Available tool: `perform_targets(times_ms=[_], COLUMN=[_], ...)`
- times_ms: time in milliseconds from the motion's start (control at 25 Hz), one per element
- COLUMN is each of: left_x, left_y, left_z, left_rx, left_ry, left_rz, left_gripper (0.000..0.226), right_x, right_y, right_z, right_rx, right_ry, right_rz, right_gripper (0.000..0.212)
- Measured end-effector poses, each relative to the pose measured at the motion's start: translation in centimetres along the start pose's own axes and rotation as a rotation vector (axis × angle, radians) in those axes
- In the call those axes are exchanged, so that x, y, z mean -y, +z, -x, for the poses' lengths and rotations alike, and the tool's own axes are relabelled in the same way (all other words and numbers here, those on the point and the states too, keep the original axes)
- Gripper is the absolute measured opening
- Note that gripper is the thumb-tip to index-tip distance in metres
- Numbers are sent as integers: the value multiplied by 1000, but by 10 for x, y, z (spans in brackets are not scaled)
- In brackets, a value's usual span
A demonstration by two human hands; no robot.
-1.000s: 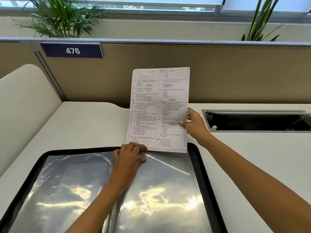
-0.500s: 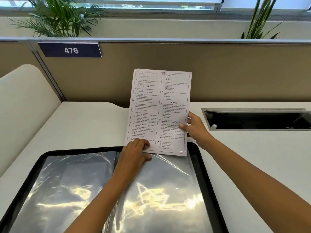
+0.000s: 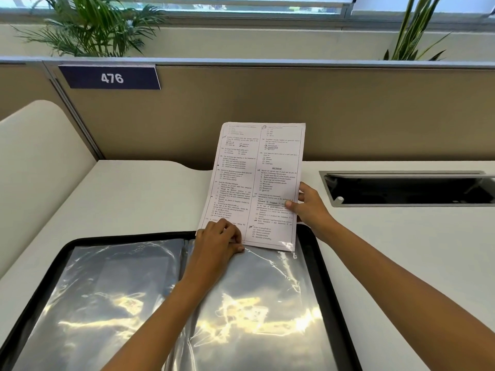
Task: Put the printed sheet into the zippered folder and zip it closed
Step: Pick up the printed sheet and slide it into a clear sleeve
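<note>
The printed sheet (image 3: 257,178), white with two columns of text, stands nearly upright at the far edge of the open zippered folder (image 3: 330,290). The folder lies flat on the desk with a black border and shiny clear plastic sleeves inside. My right hand (image 3: 308,206) pinches the sheet's right edge, thumb on the front. My left hand (image 3: 218,243) rests at the sheet's lower left corner, fingers pinching the top edge of the right-hand sleeve. The sheet's bottom edge sits at that sleeve's mouth; its lower right corner shows behind plastic.
The white desk (image 3: 134,204) runs to a tan partition (image 3: 348,111) with a blue "476" plate (image 3: 111,77). A recessed black cable tray (image 3: 409,188) lies to the right. A cream side panel (image 3: 40,167) borders the left. Plants stand behind the partition.
The sheet has slid down toward me, its bottom edge now lower over the sleeve. Both hands moved down slightly with it.
</note>
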State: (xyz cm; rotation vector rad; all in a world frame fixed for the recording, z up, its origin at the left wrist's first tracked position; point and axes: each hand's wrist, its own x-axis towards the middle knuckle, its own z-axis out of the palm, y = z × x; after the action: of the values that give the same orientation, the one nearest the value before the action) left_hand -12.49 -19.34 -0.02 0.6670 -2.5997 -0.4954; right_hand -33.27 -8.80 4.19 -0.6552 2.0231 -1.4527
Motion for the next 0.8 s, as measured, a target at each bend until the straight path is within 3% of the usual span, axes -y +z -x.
perform_targets(times_ms=[160, 400, 560, 800], left_x=[-3, 1, 15, 56], left_y=[-1, -3, -16, -51], left_z=[-4, -14, -12, 2], left_rx=[7, 30, 37, 193], left_ry=[-4, -85, -169, -146], left_rz=[-43, 84, 236, 90], left_gripper=[4, 25, 26, 34], right_x=[-2, -2, -2, -2], right_y=[-2, 1, -1, -3], right_z=[2, 6, 2, -2], right_rx=[33, 216, 149, 167], right_ry=[42, 87, 47, 43], right_rz=[-49, -112, -88, -69], right_gripper=[44, 49, 48, 48])
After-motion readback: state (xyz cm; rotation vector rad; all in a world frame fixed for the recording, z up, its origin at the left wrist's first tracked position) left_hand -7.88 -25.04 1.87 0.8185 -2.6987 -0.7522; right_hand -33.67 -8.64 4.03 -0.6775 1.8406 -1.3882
